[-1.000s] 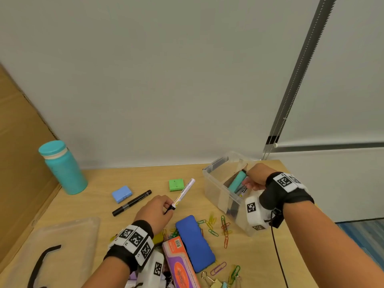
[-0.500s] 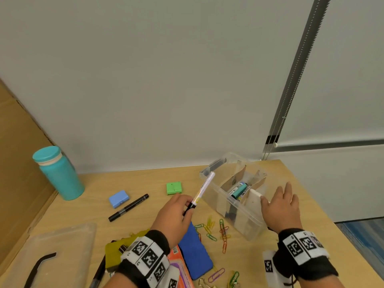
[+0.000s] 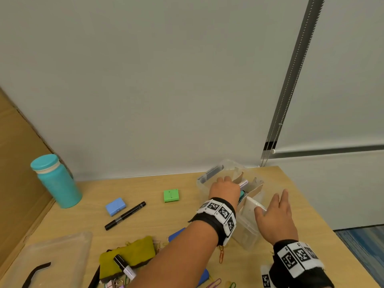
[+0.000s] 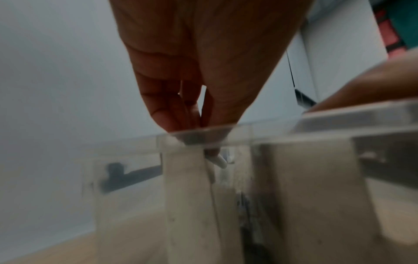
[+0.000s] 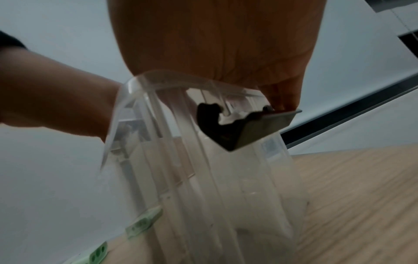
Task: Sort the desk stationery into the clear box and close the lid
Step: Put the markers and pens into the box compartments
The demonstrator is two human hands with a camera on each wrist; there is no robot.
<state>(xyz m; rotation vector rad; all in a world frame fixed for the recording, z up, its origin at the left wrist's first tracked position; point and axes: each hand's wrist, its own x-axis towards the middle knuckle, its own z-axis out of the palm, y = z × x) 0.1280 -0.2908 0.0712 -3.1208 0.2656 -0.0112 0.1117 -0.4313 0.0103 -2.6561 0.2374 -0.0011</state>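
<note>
The left hand (image 3: 225, 190) has carried the white marker (image 3: 243, 183) into the clear box (image 3: 247, 235), fingers still pinching it, the right hand (image 3: 275, 217) flat and open on the rim; much stationery and the lid (image 3: 62, 252) remain out.

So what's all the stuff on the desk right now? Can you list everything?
clear box: 1, see-through, right side of desk, cardboard dividers inside
white marker: 1, white, going into the box under the left hand
lid: 1, clear with black latch, near-left corner
bottle: 1, teal, far left
black marker: 1, black, middle of desk
blue block: 1, blue, beside the black marker
green block: 1, green, left of the box
yellow pouch: 1, mustard, near edge, a second white marker on it
paper clips: several, mixed colours, near edge
left hand: 1, over the box, holding the white marker
right hand: 1, fingers straight, resting on the box's near-right rim
</note>
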